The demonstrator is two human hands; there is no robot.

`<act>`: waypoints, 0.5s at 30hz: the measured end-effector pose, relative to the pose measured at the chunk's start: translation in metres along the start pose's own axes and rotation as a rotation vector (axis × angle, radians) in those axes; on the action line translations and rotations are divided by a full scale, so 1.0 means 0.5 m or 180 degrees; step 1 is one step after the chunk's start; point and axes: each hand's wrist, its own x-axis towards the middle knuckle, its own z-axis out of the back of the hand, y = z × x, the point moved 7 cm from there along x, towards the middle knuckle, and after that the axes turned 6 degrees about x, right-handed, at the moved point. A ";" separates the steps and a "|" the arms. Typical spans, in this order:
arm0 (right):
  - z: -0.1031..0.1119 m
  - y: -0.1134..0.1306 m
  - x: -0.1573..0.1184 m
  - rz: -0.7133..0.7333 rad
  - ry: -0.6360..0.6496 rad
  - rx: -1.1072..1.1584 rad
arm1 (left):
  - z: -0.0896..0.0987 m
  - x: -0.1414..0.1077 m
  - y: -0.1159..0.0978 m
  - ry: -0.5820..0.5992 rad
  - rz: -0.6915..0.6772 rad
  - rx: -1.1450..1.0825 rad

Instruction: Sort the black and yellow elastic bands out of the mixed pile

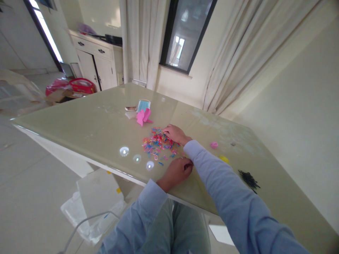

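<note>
A loose heap of small coloured rubber bands (158, 143), in red, pink, blue and yellow, is spread on the glossy table (106, 123). My right hand (174, 134) reaches over its far right edge, fingertips pinched down at the bands; what is between them is too small to make out. Closer to the front edge, my left hand (177, 173) rests with curled fingers just under my right forearm. Whatever those fingers hold is hidden. Beyond my right sleeve lie a small pink bunch (214, 144), a yellow bunch (224, 159) and a pile of black bands (249, 180).
Behind the heap are a pink folded paper shape (143, 117), a blue face mask (143, 105) and a small flat case (130, 108). Light reflections show left of the heap. A small grey item (233, 144) lies right. Curtains and a white cabinet (95, 60) stand beyond.
</note>
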 end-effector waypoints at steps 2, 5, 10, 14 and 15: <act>-0.001 0.003 -0.006 0.0034 0.0027 -0.0074 | 0.001 0.000 0.000 -0.0015 0.0009 -0.0006; -0.004 0.007 -0.013 0.0056 0.0068 -0.0161 | 0.001 0.001 0.004 -0.0020 0.0070 0.0043; -0.005 0.013 -0.015 0.0079 -0.0028 -0.0133 | 0.000 0.001 0.012 -0.0054 0.0167 -0.0003; -0.001 0.005 -0.021 -0.0024 -0.0218 0.0032 | -0.001 0.001 0.017 -0.0121 0.0184 -0.0077; 0.000 0.001 -0.024 -0.0061 -0.0269 0.0088 | -0.001 0.002 0.018 -0.0135 0.0181 -0.0112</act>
